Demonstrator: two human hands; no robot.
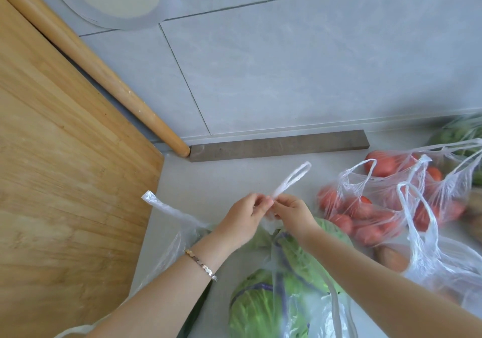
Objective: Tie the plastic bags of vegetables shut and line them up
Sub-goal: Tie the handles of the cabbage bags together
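Your left hand (pixel 242 217) and right hand (pixel 293 211) meet above the pale bench (pixel 208 181), each grip pinched on the twisted plastic at the top of the cabbage bag (pixel 284 280). The bag lies just before you, bottom centre. One handle loop (pixel 294 177) stands up beyond your fingertips. Just right of the cabbage lies the tomato bag (pixel 378 207), its handles loose. A wooden board (pixel 65 181) fills the left side, with a rolling pin (pixel 91 58) along its far edge.
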